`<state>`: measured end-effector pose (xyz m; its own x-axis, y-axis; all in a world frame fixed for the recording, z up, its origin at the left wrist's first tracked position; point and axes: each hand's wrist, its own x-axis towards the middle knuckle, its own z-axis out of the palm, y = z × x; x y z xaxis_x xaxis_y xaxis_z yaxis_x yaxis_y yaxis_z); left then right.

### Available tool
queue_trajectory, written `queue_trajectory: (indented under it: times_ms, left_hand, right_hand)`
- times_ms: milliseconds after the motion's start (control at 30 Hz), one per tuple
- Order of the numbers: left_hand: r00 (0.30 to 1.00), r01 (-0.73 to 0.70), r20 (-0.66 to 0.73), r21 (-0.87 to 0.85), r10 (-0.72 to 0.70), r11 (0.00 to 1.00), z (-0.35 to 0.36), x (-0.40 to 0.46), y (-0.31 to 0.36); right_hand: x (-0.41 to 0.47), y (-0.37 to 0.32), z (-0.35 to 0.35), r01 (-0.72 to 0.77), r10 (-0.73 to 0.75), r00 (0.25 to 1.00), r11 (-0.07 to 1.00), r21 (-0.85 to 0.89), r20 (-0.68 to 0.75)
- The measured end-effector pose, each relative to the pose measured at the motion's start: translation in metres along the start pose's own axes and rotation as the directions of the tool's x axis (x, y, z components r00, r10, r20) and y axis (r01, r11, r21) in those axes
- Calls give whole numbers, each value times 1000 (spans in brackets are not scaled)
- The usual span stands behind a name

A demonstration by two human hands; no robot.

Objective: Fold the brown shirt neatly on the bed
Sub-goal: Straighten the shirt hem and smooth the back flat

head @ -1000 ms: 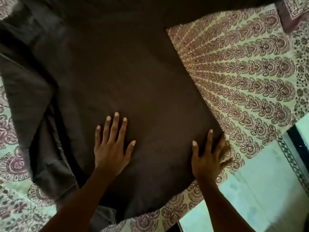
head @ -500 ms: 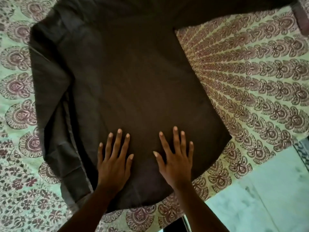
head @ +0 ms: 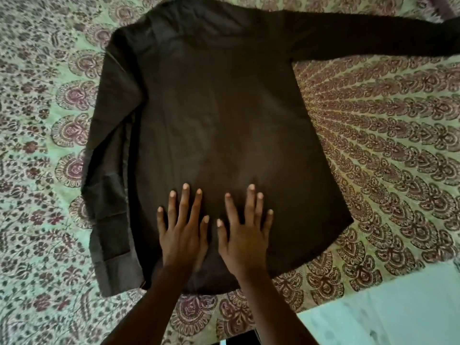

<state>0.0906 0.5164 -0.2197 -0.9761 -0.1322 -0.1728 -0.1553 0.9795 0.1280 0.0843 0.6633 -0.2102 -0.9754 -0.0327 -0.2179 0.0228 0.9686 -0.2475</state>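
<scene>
The brown shirt (head: 219, 115) lies flat, back side up, on the patterned bed cover (head: 388, 150), its collar pointing away from me. One sleeve lies folded down along the shirt's left side, and the other stretches out to the upper right. My left hand (head: 183, 232) and my right hand (head: 245, 232) lie side by side, palms down with fingers spread, pressing on the lower middle of the shirt near its hem.
The green and maroon printed cover spreads on all sides of the shirt. The bed's near edge runs along the lower right, with pale floor (head: 385, 317) beyond it.
My right hand has slid left from the shirt's lower right corner to the middle, beside my left hand. The view has pulled back, so the whole shirt now shows.
</scene>
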Motion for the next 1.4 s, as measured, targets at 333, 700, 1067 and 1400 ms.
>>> queue_trajectory:
  times_ms: [333,700,1067,1400]
  left_hand:
    - [993,33,-109,-64,-40,997,8,-8,-27]
    - [934,346,-31,-159,-355,925,0,-82,-16]
    - [995,92,-21,-220,-99,971,-45,51,31]
    - [998,-47,-53,-14,46,999,-47,212,13]
  right_hand:
    - [-33,121,-12,-135,121,987,983,-128,-108]
    - [-12,37,7,62,-64,997,996,-63,-38]
    - [78,64,-50,-147,152,970,988,38,-191]
    - [171,91,-39,-30,10,983,994,-107,-186]
